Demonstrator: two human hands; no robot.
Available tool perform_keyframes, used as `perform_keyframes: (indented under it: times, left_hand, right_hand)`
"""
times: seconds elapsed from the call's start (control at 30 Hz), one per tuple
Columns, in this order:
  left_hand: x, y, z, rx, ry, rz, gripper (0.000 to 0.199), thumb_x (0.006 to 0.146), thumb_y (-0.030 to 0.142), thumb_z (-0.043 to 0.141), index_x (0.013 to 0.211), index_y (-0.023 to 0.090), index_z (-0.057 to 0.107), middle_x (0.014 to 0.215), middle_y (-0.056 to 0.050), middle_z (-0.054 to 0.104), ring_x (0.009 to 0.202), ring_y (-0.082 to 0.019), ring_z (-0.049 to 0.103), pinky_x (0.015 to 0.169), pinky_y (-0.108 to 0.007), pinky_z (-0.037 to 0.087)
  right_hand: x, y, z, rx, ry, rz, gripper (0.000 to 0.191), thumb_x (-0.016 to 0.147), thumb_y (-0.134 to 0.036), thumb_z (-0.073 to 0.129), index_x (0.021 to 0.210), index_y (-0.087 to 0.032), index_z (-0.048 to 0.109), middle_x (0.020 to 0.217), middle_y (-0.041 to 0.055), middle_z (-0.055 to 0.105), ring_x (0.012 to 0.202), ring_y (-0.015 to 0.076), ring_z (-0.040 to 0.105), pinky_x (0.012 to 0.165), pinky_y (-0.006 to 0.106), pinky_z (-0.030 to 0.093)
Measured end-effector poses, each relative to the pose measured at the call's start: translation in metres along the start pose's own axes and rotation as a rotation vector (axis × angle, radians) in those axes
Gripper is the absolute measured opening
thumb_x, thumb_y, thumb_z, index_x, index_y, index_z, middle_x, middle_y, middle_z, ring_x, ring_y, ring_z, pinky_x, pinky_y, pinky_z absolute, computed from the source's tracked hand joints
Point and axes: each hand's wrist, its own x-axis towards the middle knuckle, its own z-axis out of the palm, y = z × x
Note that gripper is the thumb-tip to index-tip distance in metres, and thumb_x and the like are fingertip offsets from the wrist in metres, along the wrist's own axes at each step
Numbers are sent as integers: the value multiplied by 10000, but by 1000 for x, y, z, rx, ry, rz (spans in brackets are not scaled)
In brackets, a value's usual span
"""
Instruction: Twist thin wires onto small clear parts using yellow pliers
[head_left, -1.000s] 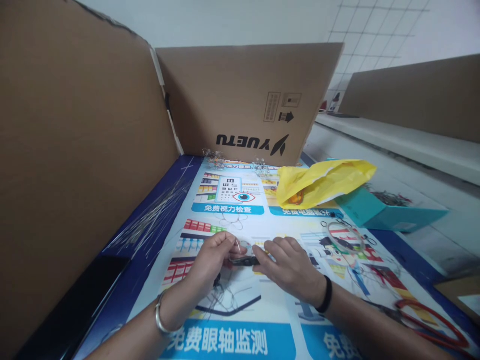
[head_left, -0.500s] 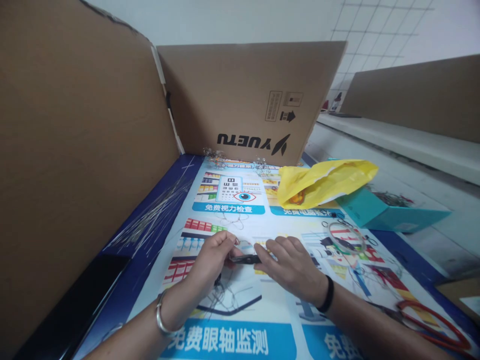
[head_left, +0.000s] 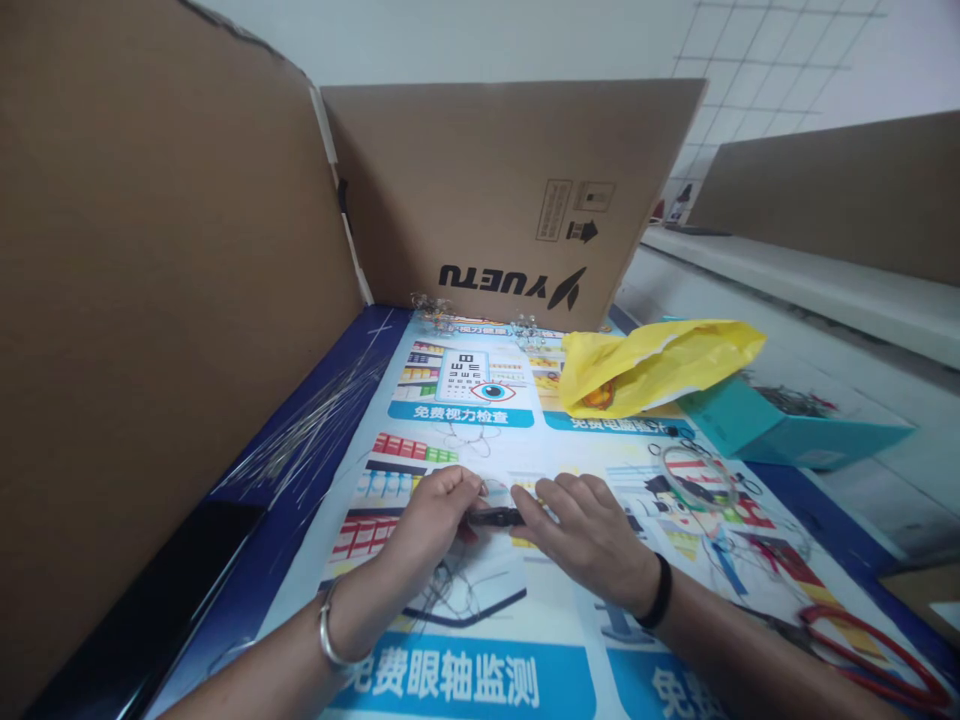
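My right hand (head_left: 581, 520) is closed around the handles of small dark pliers (head_left: 496, 516), whose jaws point left. My left hand (head_left: 442, 510) is pinched at the tip of the pliers; a thin wire (head_left: 495, 488) seems to run out of its fingers and loop toward my right hand. The exact spot where jaws and wire meet is hidden by the left fingers. Beneath and in front of the left hand lies a tangle of thin dark wire (head_left: 450, 592) on the printed poster sheet (head_left: 559, 600).
Straight wires (head_left: 307, 430) lie along the left, near a black flat object (head_left: 172, 600). A yellow bag (head_left: 667, 365) and a teal box (head_left: 795, 435) of wire pieces sit right. A wire coil (head_left: 697, 478) and red-handled scissors (head_left: 874, 655) lie nearer. Cardboard walls (head_left: 495, 190) stand behind and left.
The pliers have turned slightly in my right hand, their jaws now looking darker and more edge-on. Both hands stay close together in nearly the same place; the whole view has shifted a little.
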Motion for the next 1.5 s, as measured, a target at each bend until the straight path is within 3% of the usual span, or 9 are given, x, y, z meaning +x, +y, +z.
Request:
perform_keyframes:
  times: [0.43, 0.93, 1.07, 1.3, 1.37, 1.5]
  left_hand:
    - [-2, -2, 3, -47, -56, -41, 199, 776, 338, 520, 680, 165, 541, 590, 21, 513, 495, -117, 575, 437, -202, 398]
    - [-2, 0, 4, -9, -109, -45, 212, 788, 354, 492, 693, 164, 504, 564, 41, 492, 493, -133, 603, 415, -188, 345]
    - [-1, -2, 2, 114, -106, 33, 230, 803, 345, 459, 658, 169, 489, 554, 28, 505, 474, -123, 543, 433, -212, 351]
    - [-5, 0, -6, 617, -30, 403, 253, 851, 307, 424, 653, 185, 523, 591, 18, 532, 591, -132, 487, 558, -240, 348]
    - [-5, 2, -7, 580, -39, 405, 240, 858, 318, 430, 698, 188, 554, 635, 6, 585, 624, -141, 516, 587, -248, 369]
    - [-4, 5, -7, 224, -69, 223, 244, 852, 384, 460, 909, 185, 590, 807, -45, 675, 717, -169, 592, 587, -250, 424]
  right_hand:
    - [4, 1, -6, 20, 18, -49, 210, 854, -192, 505, 1051, -171, 576, 870, 66, 608, 774, 194, 486, 694, 352, 337]
    - [3, 4, -3, 48, 0, -51, 198, 868, -179, 480, 1047, -188, 565, 830, 54, 589, 737, 169, 459, 672, 332, 313]
    - [4, 5, -2, 69, -10, -52, 170, 863, -190, 497, 1017, -177, 567, 772, 43, 575, 697, 162, 448, 639, 323, 300]
    - [-1, -1, 7, 261, -188, 69, 245, 863, -410, 489, 921, -186, 569, 733, 34, 568, 691, 168, 482, 626, 300, 321]
    - [-2, -3, 10, 350, -184, 131, 246, 856, -420, 497, 945, -201, 565, 760, 32, 584, 717, 166, 503, 638, 287, 337]
    - [-3, -1, 12, 430, -90, 214, 237, 861, -401, 497, 960, -201, 577, 782, 36, 599, 745, 159, 522, 662, 273, 360]
